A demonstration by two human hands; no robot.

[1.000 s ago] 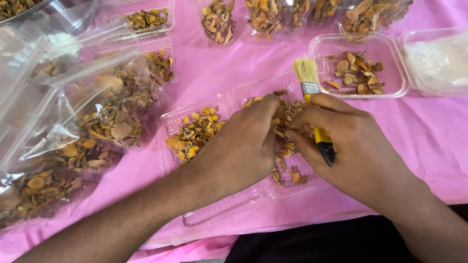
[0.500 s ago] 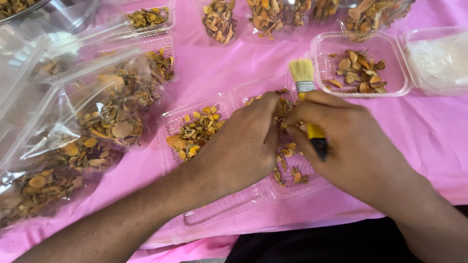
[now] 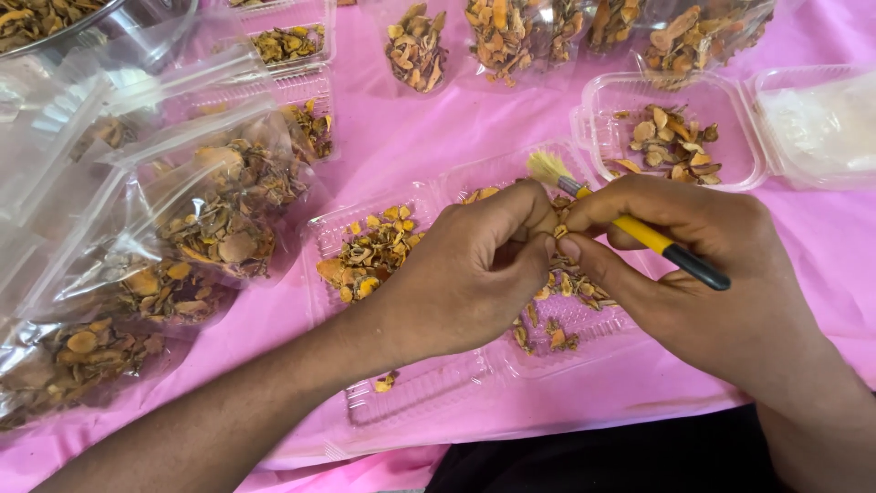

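Observation:
My right hand (image 3: 703,274) grips a small paintbrush (image 3: 639,230) with a yellow and black handle, its pale bristles pointing up and left. My left hand (image 3: 474,269) meets it, fingertips pinched around a small dried slice right beside the right thumb. Both hands hover over an open clear plastic clamshell tray (image 3: 420,393). Its left half holds a heap of orange-brown dried root slices (image 3: 370,251); the right half holds scattered slices (image 3: 557,333), partly hidden under my hands.
Clear zip bags (image 3: 196,215) full of dried slices lie on the left of the pink cloth (image 3: 803,237). More filled bags (image 3: 511,36) line the back. A second clear tray (image 3: 671,137) with slices sits at back right, another clear container (image 3: 821,114) beside it.
The brush has tilted from nearly upright to lying slanted, its handle now pointing right. My hands have drawn together over the tray's right half. A slice now lies on the tray's front flap.

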